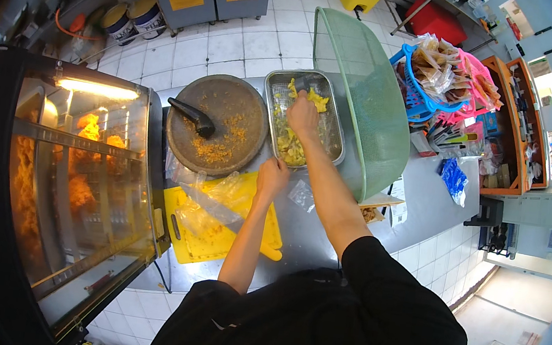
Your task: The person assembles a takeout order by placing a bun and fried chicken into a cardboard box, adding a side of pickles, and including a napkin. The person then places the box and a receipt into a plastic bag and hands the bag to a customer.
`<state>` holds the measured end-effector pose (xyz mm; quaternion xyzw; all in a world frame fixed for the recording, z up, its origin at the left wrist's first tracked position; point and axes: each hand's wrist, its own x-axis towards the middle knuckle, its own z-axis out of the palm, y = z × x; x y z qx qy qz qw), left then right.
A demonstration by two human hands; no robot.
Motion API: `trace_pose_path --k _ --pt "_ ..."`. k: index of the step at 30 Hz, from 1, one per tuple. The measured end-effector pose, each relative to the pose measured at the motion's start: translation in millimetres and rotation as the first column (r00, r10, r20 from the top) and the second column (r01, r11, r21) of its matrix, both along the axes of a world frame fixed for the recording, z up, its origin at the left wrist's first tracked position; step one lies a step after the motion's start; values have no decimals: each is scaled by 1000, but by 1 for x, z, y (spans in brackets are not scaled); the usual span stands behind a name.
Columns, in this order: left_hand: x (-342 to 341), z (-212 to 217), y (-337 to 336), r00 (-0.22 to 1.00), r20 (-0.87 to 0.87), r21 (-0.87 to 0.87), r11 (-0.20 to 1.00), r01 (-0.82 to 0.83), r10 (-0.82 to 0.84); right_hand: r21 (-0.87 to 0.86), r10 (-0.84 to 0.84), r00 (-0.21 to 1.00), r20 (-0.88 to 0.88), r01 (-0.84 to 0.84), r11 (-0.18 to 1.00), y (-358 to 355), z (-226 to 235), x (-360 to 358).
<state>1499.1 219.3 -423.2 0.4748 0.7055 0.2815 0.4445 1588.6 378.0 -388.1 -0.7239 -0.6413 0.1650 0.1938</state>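
A rectangular metal tray (337, 136) with perforated sides holds chopped yellow-green food (291, 145). My right hand (304, 116) reaches into it, closed around a dark utensil (302, 84) whose shape is mostly hidden by fingers and food. At the tray's near left corner, my left hand (273, 174) is closed on the rim. Left of the tray sits a wide stone mortar (181, 132) with orange-brown crumbs inside. A black pestle (193, 118) leans in it. Nearest my left forearm is a yellow cutting board (194, 249), with a knife (213, 207) and clear plastic bags (198, 218) on top.
A lit glass display case (151, 178) with fried food stands at the left. A green mesh cover (372, 115) rises right of the tray. Beyond it are a blue basket (411, 85) of bagged food and a crumpled blue bag (453, 179).
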Motion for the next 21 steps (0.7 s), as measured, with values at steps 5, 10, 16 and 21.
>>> trace_pose_path --k 5,10,16,21 --pt "-1 -8 1 1000 -10 -25 1000 2 -2 -7 -11 998 -63 10 1000 -15 -4 5" --pt "-3 -9 -2 999 -17 56 998 43 -42 55 40 992 -121 -34 998 -42 0 10" --pt "-8 2 1 997 8 16 997 74 -74 -41 114 986 -123 -120 992 -56 8 -3" --pt "-10 15 4 995 51 -36 996 83 -81 -11 100 979 -180 -103 995 -53 6 -8"
